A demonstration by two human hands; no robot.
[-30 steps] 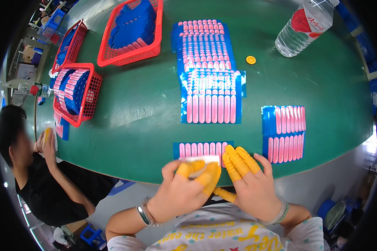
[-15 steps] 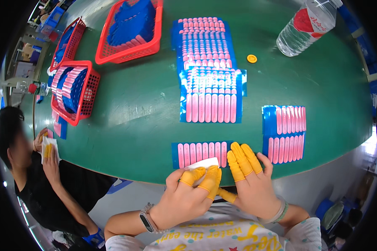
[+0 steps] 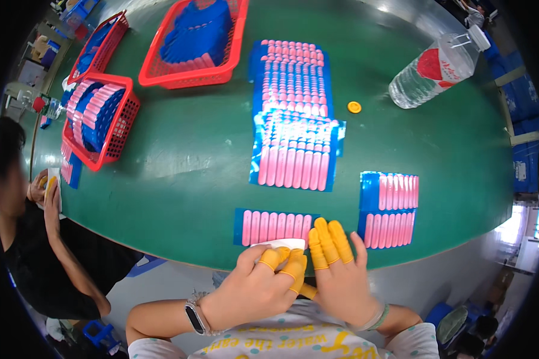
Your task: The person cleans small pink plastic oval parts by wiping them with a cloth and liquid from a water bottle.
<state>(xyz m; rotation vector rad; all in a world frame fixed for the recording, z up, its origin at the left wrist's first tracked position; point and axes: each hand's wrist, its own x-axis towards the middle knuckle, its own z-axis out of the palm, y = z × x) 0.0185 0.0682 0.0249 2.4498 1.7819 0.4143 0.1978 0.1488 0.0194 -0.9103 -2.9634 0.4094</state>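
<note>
Directly before me near the table's front edge lies a blue sheet (image 3: pixel 238 227) bearing a row of slim pink strips (image 3: pixel 272 227). My left hand (image 3: pixel 254 284), with yellow finger cots, is closed on a folded white wipe (image 3: pixel 288 243) pressed at the sheet's lower edge. My right hand (image 3: pixel 339 272) has its fingers stretched flat over the sheet's right end, also in yellow cots; its thumb is partly hidden. To the right, two more pink-stripped sheets (image 3: pixel 370 182) lie one above the other. Further out is an overlapping run of such sheets (image 3: pixel 293 167), shiny with glare.
Red baskets (image 3: pixel 188 78) (image 3: pixel 129 113) with blue and pink sheets stand at the far left. A clear plastic bottle (image 3: pixel 410 90) and a small yellow ring-shaped thing (image 3: pixel 354 107) are at the far right. A co-worker (image 3: pixel 48 269) sits at the left, holding something white.
The whole view has shifted, so the table's things sit a little lower and further left. Both my hands keep nearly the same place on the sheet, the wipe still in the left.
</note>
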